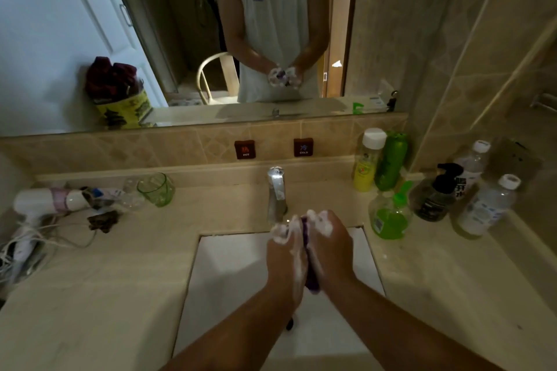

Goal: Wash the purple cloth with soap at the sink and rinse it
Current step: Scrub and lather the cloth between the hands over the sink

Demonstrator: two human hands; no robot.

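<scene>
The purple cloth (307, 253), long axis near-to-far, was clasped equally between lathered left hand (286, 256) and right hand (330, 250), just near the faucet (277, 193).

Our hands, both arms reaching forward, forearms bare and converging toward the middle. Left hand (284, 253): back up, fingers curled inward, white lather along the knuckles and inner edge. Right hand (330, 245): pressed against the left, fingers curled, lather on the fingertips. Between our palms we grip the purple cloth (310, 280), which shows only as a narrow strip.
</scene>
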